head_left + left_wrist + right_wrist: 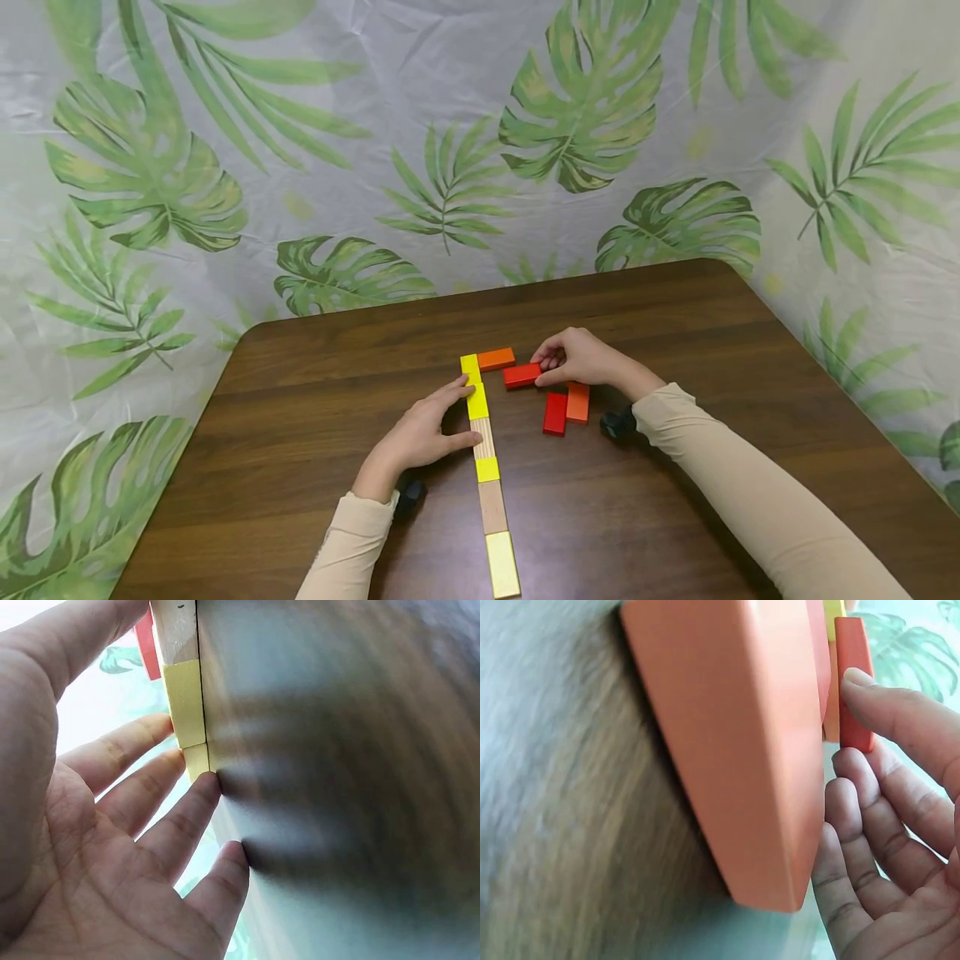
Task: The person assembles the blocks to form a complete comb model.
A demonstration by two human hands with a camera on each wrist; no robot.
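My right hand (588,364) pinches a red block (521,376) between thumb and fingers; the right wrist view shows the thumb on one face of this red block (854,652). An orange block (496,359) lies just beyond it, by the far end of a line of blocks. My left hand (420,432) stays beside that line with extended fingers, its fingertips touching the yellow blocks (478,405), its thumb by a plain wooden block (483,439). Nearer along the line are a small yellow block (487,469), another wooden block (492,507) and a pale yellow block (502,565).
Another red block (555,414) and an orange block (577,403) lie side by side below my right hand. The dark wooden table (300,400) ends at a leaf-patterned cloth (450,125) behind it.
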